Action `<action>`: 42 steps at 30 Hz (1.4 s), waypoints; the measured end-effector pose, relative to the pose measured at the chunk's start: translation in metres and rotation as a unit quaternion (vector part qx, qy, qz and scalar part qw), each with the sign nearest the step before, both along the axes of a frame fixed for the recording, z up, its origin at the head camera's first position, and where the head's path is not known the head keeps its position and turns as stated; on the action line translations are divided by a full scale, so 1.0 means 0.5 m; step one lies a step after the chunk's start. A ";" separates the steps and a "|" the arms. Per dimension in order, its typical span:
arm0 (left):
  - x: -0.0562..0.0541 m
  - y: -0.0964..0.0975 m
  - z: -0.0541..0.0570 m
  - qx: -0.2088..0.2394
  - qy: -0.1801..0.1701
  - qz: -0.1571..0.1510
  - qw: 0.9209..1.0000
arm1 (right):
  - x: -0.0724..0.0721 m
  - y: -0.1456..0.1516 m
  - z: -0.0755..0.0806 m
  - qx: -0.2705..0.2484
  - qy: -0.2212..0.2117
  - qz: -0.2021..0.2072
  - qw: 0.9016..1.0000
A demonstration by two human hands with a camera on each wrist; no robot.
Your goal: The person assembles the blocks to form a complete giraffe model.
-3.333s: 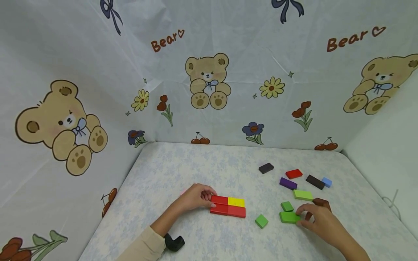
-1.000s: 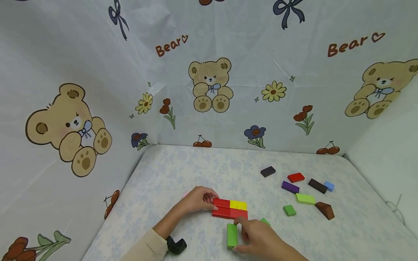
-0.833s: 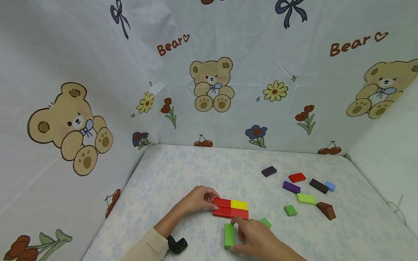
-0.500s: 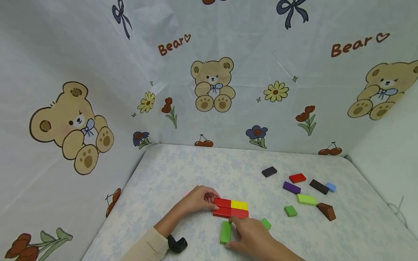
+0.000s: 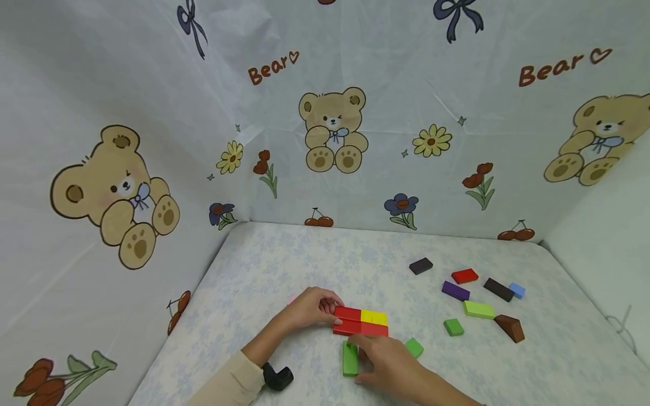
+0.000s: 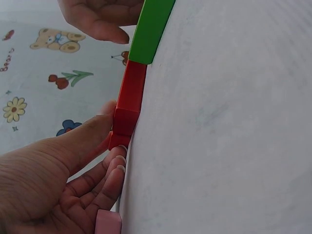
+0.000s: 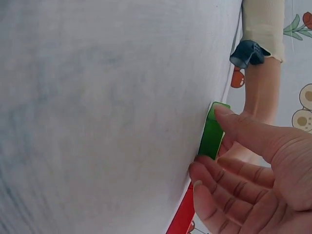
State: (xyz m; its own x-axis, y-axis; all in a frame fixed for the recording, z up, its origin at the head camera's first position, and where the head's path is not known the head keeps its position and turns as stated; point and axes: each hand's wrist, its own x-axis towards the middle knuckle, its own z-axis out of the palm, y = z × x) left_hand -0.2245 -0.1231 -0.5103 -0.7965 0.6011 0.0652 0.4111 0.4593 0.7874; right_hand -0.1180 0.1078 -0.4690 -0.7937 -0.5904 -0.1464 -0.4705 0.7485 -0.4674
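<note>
Red blocks (image 5: 347, 327) and yellow blocks (image 5: 373, 318) lie flat in two touching rows on the table. At the left end of these rows, my left hand (image 5: 311, 308) holds the red blocks between thumb and fingers; the left wrist view shows the thumb on a red block (image 6: 127, 105). In front of the near row, a long green block (image 5: 350, 359) points towards me. My right hand (image 5: 390, 363) pinches it by its two ends, with the thumb at the near end in the right wrist view. Its far end is at or very near the red row.
A small green block (image 5: 414, 347) is partly behind my right hand. Farther right lie another green block (image 5: 454, 327), a lime block (image 5: 479, 309), a brown wedge (image 5: 510, 328), and purple (image 5: 455, 290), red (image 5: 464, 276), blue and dark blocks. A pink block (image 6: 108, 222) lies by my left hand.
My right hand has taken the long green block from the right side and brought it left, in front of the red rows. Lately it has slid slightly left and away from me. The left hand stays put.
</note>
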 end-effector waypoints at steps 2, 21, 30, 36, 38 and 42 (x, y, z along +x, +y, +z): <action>-0.002 0.001 0.000 0.001 0.000 -0.001 1.000 | -0.003 0.003 -0.001 -0.017 -0.001 0.015 1.000; 0.000 0.000 0.000 0.007 -0.022 0.000 1.000 | -0.027 -0.018 -0.012 -0.061 0.026 0.040 0.997; -0.005 0.000 0.000 0.001 -0.012 -0.001 1.000 | -0.037 -0.029 -0.014 -0.064 0.027 0.040 0.997; -0.004 0.001 0.003 0.000 -0.013 0.000 1.000 | -0.036 -0.032 -0.010 -0.062 0.026 0.037 0.997; -0.003 0.000 0.003 0.001 -0.014 -0.001 1.000 | -0.036 -0.032 -0.010 -0.063 0.027 0.038 0.997; -0.003 0.000 0.003 0.000 -0.016 -0.004 1.000 | -0.036 -0.033 -0.010 -0.062 0.025 0.037 0.997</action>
